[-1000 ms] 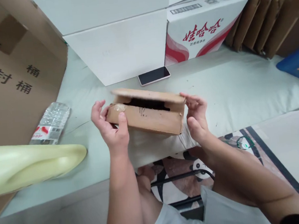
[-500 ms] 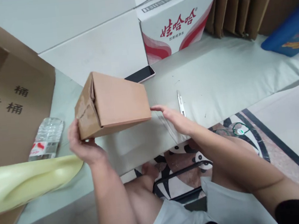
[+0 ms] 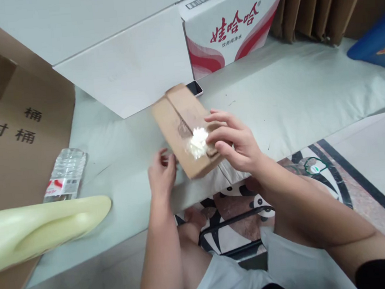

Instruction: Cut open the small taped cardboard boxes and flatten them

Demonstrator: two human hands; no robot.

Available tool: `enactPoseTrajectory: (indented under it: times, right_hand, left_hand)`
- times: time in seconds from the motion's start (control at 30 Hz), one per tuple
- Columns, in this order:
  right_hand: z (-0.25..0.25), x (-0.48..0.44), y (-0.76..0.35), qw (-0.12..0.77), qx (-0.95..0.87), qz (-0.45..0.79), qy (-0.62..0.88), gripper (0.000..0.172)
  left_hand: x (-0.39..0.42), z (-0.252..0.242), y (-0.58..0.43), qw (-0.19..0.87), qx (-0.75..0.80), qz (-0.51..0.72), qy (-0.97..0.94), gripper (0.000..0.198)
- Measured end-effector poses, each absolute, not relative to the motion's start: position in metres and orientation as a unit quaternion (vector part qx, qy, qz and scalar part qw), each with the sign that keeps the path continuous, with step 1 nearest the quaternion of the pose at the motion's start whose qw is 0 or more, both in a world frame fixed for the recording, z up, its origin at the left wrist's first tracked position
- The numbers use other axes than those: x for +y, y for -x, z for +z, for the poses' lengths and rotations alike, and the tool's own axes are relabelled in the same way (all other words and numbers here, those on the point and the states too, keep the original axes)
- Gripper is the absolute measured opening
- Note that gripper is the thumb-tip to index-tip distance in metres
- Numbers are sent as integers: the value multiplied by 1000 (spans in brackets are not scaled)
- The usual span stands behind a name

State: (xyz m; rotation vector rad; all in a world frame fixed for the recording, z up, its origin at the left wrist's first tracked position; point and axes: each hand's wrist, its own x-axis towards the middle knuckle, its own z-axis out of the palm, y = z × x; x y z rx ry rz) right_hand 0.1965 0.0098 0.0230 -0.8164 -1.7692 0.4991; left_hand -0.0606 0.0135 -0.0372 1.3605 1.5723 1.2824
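The rectangular brown cardboard box point(image 3: 178, 141) has been turned, so its seam under wrinkled, glossy tape point(image 3: 198, 143) is made reachable, with the white-and-red water carton point(image 3: 232, 31) behind it. Its right edge is covered by the right hand point(image 3: 237, 144), fingers bent; beside its left edge the left hand point(image 3: 162, 177) is half curled, and whether it is gripped cannot be told.

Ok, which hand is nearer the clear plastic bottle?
Left. The left hand is to the right of the bottle, beside the cardboard box; the right hand is farther right, at the box's right side.
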Motion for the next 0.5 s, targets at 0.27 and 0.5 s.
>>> enactPoseTrajectory:
  times: [0.27,0.5]
  right_hand:
    - [8,4,-209,507,-694,283,425,37]
    - [-11,5,-257,101,-665,183,717,68]
  left_hand:
    - [21,-38,47,162,423,524,-721,49]
    - [27,-47,35,134,428,532,-718,46]
